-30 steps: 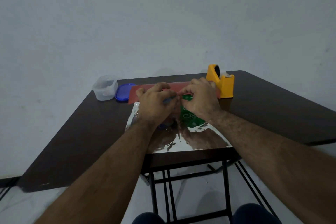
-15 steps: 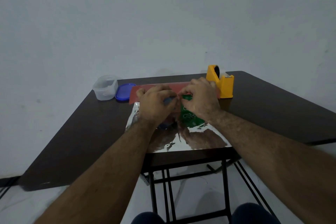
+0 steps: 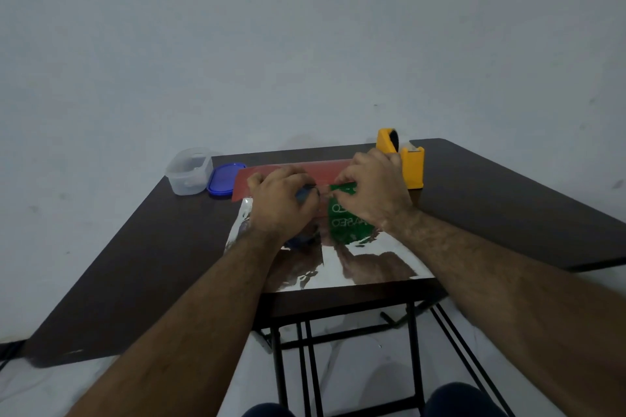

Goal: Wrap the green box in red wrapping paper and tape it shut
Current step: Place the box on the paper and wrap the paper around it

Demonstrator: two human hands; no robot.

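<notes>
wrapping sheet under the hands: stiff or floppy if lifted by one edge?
Probably floppy: the wrapping sheet is thin, and its shiny side shows wrinkles and warped reflections. Likely slippery too, since that surface is mirror-glossy. It looks light enough to slide on the table if pushed.

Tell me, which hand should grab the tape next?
Probably the right hand. It is right beside the yellow tape holder, almost touching it. The left hand is farther away and seems to grip something blue near the green box.
</notes>
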